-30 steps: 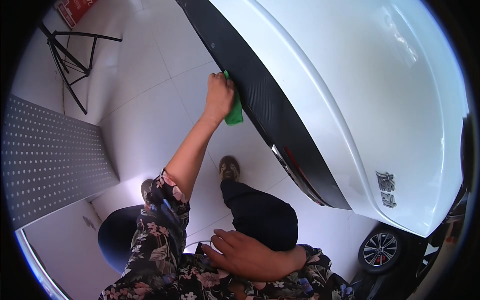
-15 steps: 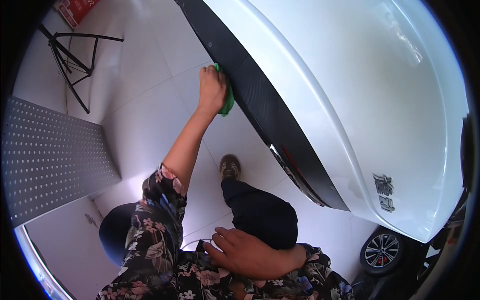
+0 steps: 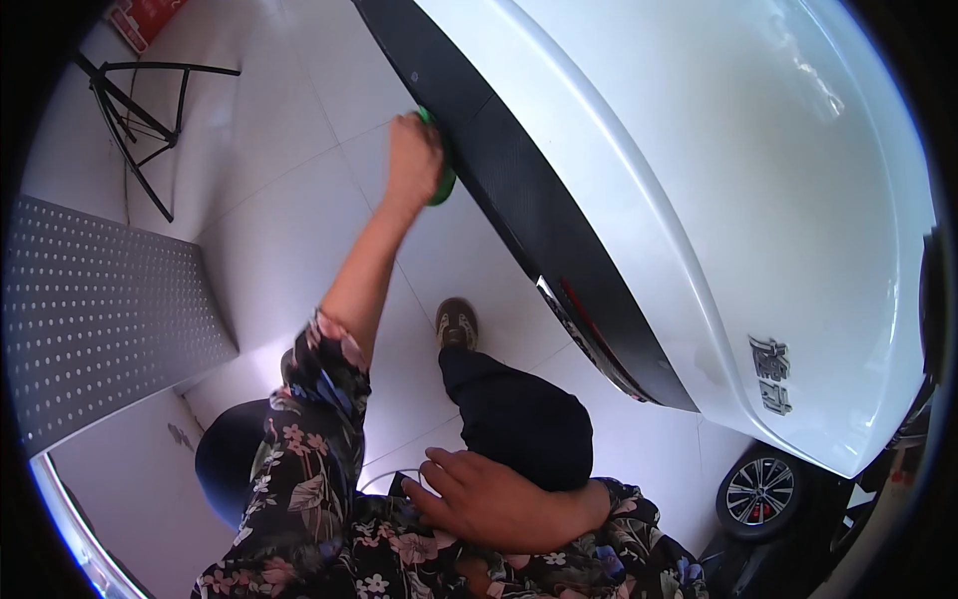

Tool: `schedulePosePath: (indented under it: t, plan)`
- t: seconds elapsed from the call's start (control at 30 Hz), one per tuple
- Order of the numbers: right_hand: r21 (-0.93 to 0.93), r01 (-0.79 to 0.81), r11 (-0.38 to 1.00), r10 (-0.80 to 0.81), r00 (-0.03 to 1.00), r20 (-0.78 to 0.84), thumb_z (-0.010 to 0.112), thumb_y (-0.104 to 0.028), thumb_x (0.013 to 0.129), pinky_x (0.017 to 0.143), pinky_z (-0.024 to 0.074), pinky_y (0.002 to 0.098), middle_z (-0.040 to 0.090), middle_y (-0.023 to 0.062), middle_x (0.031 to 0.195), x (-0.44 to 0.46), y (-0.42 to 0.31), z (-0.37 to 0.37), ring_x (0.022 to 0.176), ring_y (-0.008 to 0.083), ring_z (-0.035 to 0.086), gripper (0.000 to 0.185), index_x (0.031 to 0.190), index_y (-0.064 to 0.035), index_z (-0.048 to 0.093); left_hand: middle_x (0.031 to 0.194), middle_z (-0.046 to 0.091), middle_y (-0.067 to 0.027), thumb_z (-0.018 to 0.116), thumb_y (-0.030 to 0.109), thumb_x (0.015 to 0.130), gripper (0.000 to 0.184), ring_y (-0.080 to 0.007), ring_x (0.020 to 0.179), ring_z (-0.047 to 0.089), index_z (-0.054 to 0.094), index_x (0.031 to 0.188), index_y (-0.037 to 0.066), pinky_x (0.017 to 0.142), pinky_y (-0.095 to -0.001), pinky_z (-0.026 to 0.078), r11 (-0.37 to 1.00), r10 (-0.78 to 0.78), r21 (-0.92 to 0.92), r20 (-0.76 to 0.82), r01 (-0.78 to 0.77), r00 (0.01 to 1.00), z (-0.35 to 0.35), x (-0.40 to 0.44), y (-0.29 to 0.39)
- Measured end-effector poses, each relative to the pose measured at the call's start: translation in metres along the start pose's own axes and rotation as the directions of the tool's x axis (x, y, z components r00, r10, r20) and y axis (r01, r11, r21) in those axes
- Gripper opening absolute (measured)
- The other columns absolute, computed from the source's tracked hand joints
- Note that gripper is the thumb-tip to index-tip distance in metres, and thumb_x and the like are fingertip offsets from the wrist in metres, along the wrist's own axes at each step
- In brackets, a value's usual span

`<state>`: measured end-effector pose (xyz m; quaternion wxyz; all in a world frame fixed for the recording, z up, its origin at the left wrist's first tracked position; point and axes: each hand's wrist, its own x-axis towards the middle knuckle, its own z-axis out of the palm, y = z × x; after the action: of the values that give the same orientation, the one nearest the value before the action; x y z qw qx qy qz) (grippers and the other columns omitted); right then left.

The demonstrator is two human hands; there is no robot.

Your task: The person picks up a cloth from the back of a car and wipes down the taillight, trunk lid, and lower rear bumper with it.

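Observation:
My left hand [image 3: 414, 160] is stretched out and closed around a green cloth [image 3: 442, 180]. The cloth lies against the outer edge of the black textured lower trim [image 3: 519, 190] on a white car's body [image 3: 679, 130]. My right hand [image 3: 499, 504] rests across my front at waist height, its fingers loosely extended and slightly apart. Close by its fingertips is a small dark item [image 3: 397, 485], too little of it visible to name. Along the trim run a red reflector strip [image 3: 584, 311] and a chrome strip [image 3: 589, 344].
A grey perforated metal panel [image 3: 110, 309] stands at the left. Beyond it are a black metal stand [image 3: 150, 110] and a red box [image 3: 145, 20]. Below the car's corner a wheel [image 3: 760, 494] shows. My shoe [image 3: 457, 322] is on the pale tiled floor [image 3: 289, 190].
The whole view has shifted slightly, so the car sits a little higher in it. My left hand has slid a short way farther along the trim with the cloth. My right hand stays put.

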<state>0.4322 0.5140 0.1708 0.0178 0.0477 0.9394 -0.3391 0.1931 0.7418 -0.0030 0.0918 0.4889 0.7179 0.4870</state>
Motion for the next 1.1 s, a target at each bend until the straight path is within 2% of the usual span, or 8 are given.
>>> schedulePosePath:
  t: [0.13,0.17,0.5,0.63,0.77,0.83,0.97,1.1]
  plan:
    - [0.016,-0.007,1.0,0.006,0.997,0.078,0.058,-0.021,0.086,0.093,0.0463,0.041,0.057,0.0202,0.114,0.004,0.0,0.008,0.116,0.0349,0.053,0.046,0.125,0.002,0.052,0.089,0.047,-0.0217,0.043,-0.002,0.087,0.007,-0.0371,0.085,0.049,0.047,0.093,-0.003,0.079,-0.0437,0.041,0.969,-0.056,-0.226,0.177,0.096,0.983,0.019,-0.119,0.065]
    - [0.0,-0.002,1.0,0.002,0.995,0.097,0.058,-0.023,0.087,0.093,0.0464,0.0407,0.057,0.02,0.113,0.005,0.0,0.004,0.116,0.0348,0.053,0.045,0.124,0.002,0.052,0.091,0.048,-0.0209,0.044,-0.004,0.082,0.012,-0.0362,0.088,0.047,0.049,0.094,-0.004,0.082,-0.0442,0.04,0.979,0.201,0.004,0.149,-0.204,0.968,0.035,-0.146,0.064]
    - [-0.016,0.005,1.0,-0.005,1.0,0.004,0.058,-0.02,0.078,0.087,0.0449,0.0339,0.06,0.0186,0.106,0.005,-0.005,0.01,0.111,0.0326,0.054,0.043,0.113,0.0051,0.055,0.089,0.048,-0.0241,0.051,-0.005,0.075,0.015,-0.0375,0.087,0.046,0.05,0.09,-0.005,0.079,-0.0463,0.037,1.0,0.026,-0.013,0.057,-0.025,0.998,0.021,-0.084,0.049]
    - [0.011,0.044,0.999,-0.045,0.998,0.044,0.058,-0.02,0.077,0.086,0.0447,0.0328,0.06,0.0176,0.104,0.01,-0.002,0.006,0.109,0.0317,0.055,0.041,0.11,0.0046,0.056,0.097,0.047,-0.0217,0.051,0.001,0.076,0.026,-0.0363,0.095,0.046,0.052,0.1,-0.007,0.092,-0.0517,0.035,0.984,0.176,-0.035,0.284,-0.173,0.943,0.023,-0.164,0.089]
    - [-0.022,0.018,1.0,-0.017,1.0,0.01,0.059,-0.02,0.077,0.083,0.0453,0.0325,0.06,0.0166,0.102,0.011,-0.002,0.006,0.106,0.0301,0.055,0.039,0.108,0.0036,0.056,0.097,0.05,-0.0193,0.051,0.001,0.079,0.024,-0.0375,0.102,0.047,0.052,0.102,-0.005,0.104,-0.0594,0.027,0.964,0.098,0.229,0.162,-0.134,0.982,0.026,-0.134,0.063]
    - [-0.019,-0.02,1.0,0.02,1.0,-0.01,0.059,-0.02,0.076,0.083,0.0456,0.0325,0.06,0.0165,0.102,0.008,-0.005,0.009,0.105,0.0297,0.055,0.039,0.108,0.0033,0.056,0.094,0.048,-0.023,0.052,0.003,0.082,0.016,-0.0403,0.092,0.048,0.05,0.096,-0.004,0.089,-0.0546,0.035,0.972,-0.026,0.234,0.068,0.01,0.997,0.009,-0.07,0.04]
    - [0.038,-0.024,0.999,0.022,0.998,0.058,0.06,-0.02,0.076,0.083,0.046,0.0333,0.06,0.0165,0.103,0.007,-0.004,0.009,0.106,0.0301,0.055,0.041,0.109,0.0034,0.056,0.093,0.049,-0.0238,0.05,0.002,0.083,0.012,-0.0399,0.094,0.048,0.052,0.093,-0.005,0.093,-0.0562,0.035,0.968,0.133,0.212,0.019,-0.134,0.991,0.017,-0.092,0.055]
    - [-0.035,0.033,0.999,-0.032,0.999,0.042,0.059,-0.02,0.077,0.084,0.0463,0.0342,0.06,0.0164,0.102,0.013,0.002,0.003,0.108,0.0306,0.055,0.043,0.112,0.0036,0.054,0.096,0.047,-0.0199,0.056,0.004,0.079,0.022,-0.0353,0.094,0.046,0.055,0.098,-0.007,0.102,-0.0651,0.026,0.956,0.262,0.027,0.379,-0.293,0.888,0.031,-0.2,0.097]
